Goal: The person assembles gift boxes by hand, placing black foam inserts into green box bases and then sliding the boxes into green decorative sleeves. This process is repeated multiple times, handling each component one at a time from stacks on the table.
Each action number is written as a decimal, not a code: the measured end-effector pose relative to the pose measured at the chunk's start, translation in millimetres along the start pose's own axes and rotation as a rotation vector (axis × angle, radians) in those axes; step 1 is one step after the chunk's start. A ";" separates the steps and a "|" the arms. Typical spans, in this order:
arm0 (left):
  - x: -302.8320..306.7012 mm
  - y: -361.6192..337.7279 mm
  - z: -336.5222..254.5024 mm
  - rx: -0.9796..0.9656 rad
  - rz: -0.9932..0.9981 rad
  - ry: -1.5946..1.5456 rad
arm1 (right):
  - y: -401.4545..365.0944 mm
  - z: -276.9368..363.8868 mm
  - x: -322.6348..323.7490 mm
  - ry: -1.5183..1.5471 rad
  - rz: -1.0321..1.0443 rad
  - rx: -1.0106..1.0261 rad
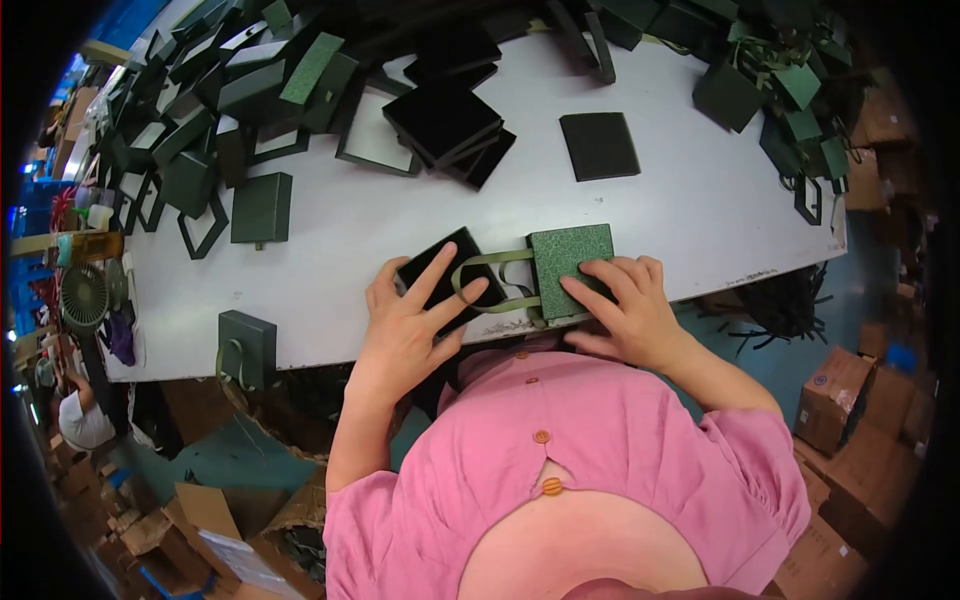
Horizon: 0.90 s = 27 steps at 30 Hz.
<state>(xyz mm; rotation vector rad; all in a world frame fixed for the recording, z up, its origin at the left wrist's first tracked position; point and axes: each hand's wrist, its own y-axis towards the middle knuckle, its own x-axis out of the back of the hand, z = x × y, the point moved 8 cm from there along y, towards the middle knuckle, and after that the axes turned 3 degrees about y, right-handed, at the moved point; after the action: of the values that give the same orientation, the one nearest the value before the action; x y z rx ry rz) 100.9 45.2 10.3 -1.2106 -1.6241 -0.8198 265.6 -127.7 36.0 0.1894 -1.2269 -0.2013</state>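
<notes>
A green patterned box lies at the table's near edge, with a loop of green ribbon coming out of its left side. My right hand rests on the box's right part, fingers spread over its top. Left of it, my left hand lies with fingers apart over a black tray-like piece, touching it. The ribbon loop reaches to the fingertips of my left hand. Whether those fingers press on the ribbon is not clear.
Black square pads are stacked beyond my hands, with a single dark square to their right. Many dark green boxes crowd the left. Ribboned boxes pile up at the right. Another box stands at the near left edge.
</notes>
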 end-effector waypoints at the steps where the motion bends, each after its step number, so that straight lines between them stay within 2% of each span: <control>1: 0.4 -5.4 3.5 0.017 0.025 0.009 | 7.7 3.2 2.9 0.050 0.053 -0.043; 4: 4.0 -17.7 11.2 0.055 0.025 0.027 | 49.9 0.4 18.3 0.141 -0.083 -0.014; 5: 6.5 -20.6 13.3 0.074 0.020 0.015 | 67.8 1.2 15.4 0.202 -0.097 -0.062; 8: 14.3 -28.1 23.0 0.169 0.002 0.007 | 93.3 1.4 -27.7 0.101 0.090 0.019; 11: 19.3 -35.0 29.2 0.216 -0.035 0.016 | 102.4 -6.9 -45.9 0.252 0.048 -0.030; 12: 19.4 -36.7 30.6 0.221 -0.056 0.021 | 103.3 -10.1 -46.5 0.296 0.028 -0.055; 15: 11.3 -41.1 34.4 0.233 -0.143 -0.026 | 85.4 -18.8 -7.5 0.476 -0.212 0.060; 18: 10.7 -38.3 36.6 0.231 -0.202 -0.051 | 62.6 -28.5 -5.0 0.498 -0.228 0.057; 22: 10.6 -33.4 37.9 0.239 -0.254 -0.094 | 37.5 -44.3 -14.9 0.536 -0.240 -0.164; 25: 9.9 -30.5 37.7 0.216 -0.263 -0.078 | 34.4 -41.5 -9.6 0.504 -0.280 -0.112; 27: 17.3 -32.8 36.5 0.233 -0.388 -0.199 | 35.0 -30.0 -4.9 0.352 -0.226 -0.036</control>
<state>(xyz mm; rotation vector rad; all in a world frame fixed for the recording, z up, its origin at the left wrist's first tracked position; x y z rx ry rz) 57.8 74.0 13.9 -0.8448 -2.0945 -0.7350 294.1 -91.6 30.6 0.3185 -0.8506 -0.3699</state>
